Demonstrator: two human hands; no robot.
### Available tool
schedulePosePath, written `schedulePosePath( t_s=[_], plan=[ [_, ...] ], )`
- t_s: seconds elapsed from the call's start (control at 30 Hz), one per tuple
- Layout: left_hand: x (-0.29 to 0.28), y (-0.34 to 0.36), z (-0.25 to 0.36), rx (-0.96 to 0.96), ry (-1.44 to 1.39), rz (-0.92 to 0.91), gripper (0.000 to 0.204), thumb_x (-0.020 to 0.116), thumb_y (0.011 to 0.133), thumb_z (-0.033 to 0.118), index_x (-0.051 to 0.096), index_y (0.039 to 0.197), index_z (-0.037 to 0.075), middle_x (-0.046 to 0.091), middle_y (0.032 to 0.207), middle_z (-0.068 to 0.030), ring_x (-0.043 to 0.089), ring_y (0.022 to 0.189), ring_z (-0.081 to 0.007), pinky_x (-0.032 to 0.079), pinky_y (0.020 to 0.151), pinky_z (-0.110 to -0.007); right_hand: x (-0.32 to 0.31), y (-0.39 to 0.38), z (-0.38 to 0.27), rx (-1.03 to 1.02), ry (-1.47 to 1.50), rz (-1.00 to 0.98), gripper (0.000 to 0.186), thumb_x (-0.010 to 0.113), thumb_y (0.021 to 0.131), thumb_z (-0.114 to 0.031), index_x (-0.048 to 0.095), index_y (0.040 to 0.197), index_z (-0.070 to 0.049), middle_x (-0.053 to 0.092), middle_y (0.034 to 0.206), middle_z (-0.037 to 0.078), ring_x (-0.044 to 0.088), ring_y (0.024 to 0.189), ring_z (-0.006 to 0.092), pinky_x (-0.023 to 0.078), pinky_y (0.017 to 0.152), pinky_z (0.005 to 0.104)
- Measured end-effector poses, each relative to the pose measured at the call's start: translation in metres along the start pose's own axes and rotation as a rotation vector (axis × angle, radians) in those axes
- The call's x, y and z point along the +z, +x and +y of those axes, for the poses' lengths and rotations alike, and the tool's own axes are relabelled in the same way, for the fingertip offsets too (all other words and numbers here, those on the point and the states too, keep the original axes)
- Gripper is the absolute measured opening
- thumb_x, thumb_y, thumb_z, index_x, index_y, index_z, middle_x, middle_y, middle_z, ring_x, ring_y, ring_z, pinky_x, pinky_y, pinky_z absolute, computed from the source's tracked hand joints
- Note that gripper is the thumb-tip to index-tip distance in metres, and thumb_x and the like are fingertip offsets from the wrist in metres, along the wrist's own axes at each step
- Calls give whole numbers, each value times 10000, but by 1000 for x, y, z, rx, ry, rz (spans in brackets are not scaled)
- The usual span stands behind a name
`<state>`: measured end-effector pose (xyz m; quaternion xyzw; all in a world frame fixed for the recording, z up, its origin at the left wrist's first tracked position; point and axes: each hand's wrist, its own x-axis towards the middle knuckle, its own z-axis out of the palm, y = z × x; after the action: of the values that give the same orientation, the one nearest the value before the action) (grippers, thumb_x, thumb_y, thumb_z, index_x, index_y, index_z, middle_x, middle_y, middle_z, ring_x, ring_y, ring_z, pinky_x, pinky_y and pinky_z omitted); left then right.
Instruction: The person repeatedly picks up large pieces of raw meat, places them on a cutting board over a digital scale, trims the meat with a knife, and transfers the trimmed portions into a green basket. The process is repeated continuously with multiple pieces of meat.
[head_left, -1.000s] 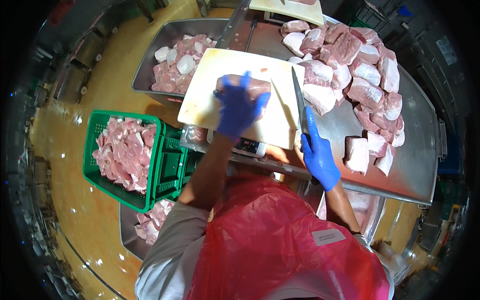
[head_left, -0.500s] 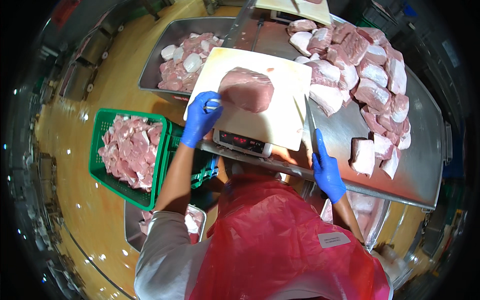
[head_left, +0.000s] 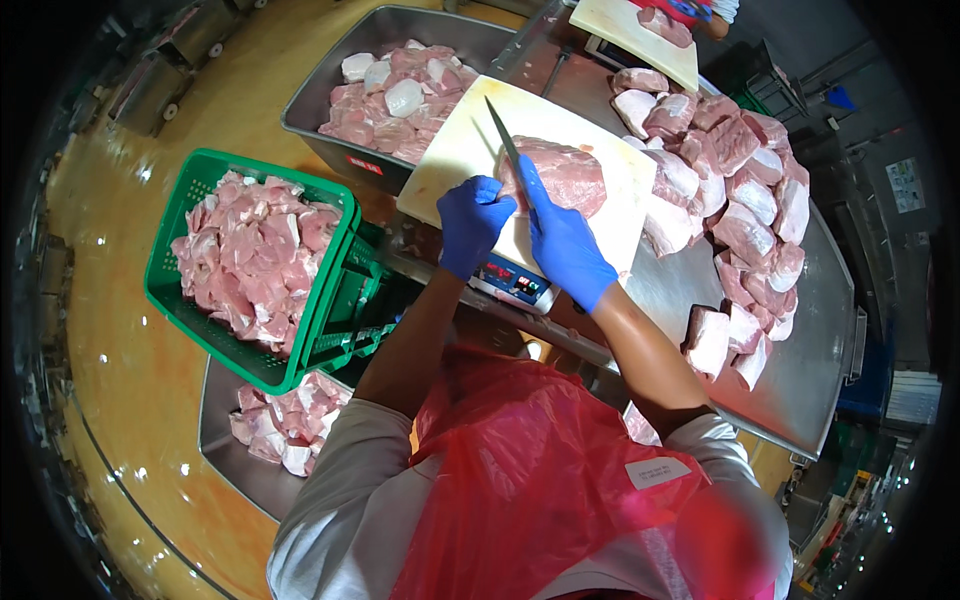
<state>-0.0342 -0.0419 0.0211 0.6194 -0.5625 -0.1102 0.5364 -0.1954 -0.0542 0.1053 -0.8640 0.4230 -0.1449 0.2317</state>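
Observation:
A piece of raw pink meat [head_left: 568,178] lies on the white cutting board [head_left: 462,125]. My right hand [head_left: 568,248], in a blue glove, grips a knife [head_left: 503,132], with the index finger stretched along it. The blade points away and to the left, over the meat's left side. Beside it my left hand [head_left: 474,228], also gloved in blue, is closed into a fist at the meat's near left edge; what its fingers hold, if anything, is hidden. Under the board's near edge sits a digital scale [head_left: 512,284] with a lit display.
Several meat chunks [head_left: 745,235] are piled on the metal table [head_left: 660,300] at right. A green basket [head_left: 165,270] and a grey metal tub [head_left: 300,110] hold meat at left, with another metal bin [head_left: 225,440] below. Across the table is another person's cutting board [head_left: 640,45].
My right hand has brought the knife from the board's right side over to the meat. The left fist has come closer to the meat. The view has shifted, and another person's hand shows.

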Motion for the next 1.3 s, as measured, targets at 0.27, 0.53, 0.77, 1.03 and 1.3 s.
schedulePosePath(
  t_s=[0.27, 0.53, 0.77, 1.03, 1.3],
  plan=[
    [1, -5, 10, -150, -204, 92, 129, 757, 730, 118, 661, 737, 32, 659, 693, -157, 675, 656, -300, 531, 624, -391, 8, -35, 5, 12, -216, -192, 894, 546, 869, 8, 112, 1621, -206, 681, 1023, 263, 680, 792, 438, 531, 737, 516],
    [-44, 10, -15, -339, -20, -48, 140, 717, 784, 161, 658, 760, 36, 646, 699, -147, 634, 638, -318, 515, 631, -424, -82, -140, 20, 193, -604, -600, 938, 578, 841, 21, 159, 1619, -294, 685, 879, 224, 687, 721, 403, 548, 631, 481],
    [-1, -8, 1, 54, 85, -36, 99, 699, 765, 78, 611, 806, 56, 624, 740, -139, 627, 758, -356, 512, 702, -446, -46, -71, -10, 99, -228, -200, 908, 555, 847, 38, 185, 1613, -279, 685, 957, 233, 684, 799, 413, 549, 714, 493],
    [-38, -12, 4, -274, 187, -139, 157, 738, 726, 163, 607, 759, 84, 610, 719, -119, 630, 734, -330, 496, 684, -448, -8, -52, 17, -9, -242, -232, 837, 519, 903, -16, 148, 1615, -252, 675, 1042, 245, 682, 872, 426, 545, 762, 508],
    [-243, 0, -69, -372, 1079, 75, 146, 645, 843, 129, 732, 898, 26, 709, 957, -183, 677, 822, -320, 542, 783, -445, -88, -179, 69, 295, -31, -252, 759, 528, 963, -33, 202, 1616, -241, 670, 839, 265, 671, 721, 418, 512, 640, 452]
  ],
)
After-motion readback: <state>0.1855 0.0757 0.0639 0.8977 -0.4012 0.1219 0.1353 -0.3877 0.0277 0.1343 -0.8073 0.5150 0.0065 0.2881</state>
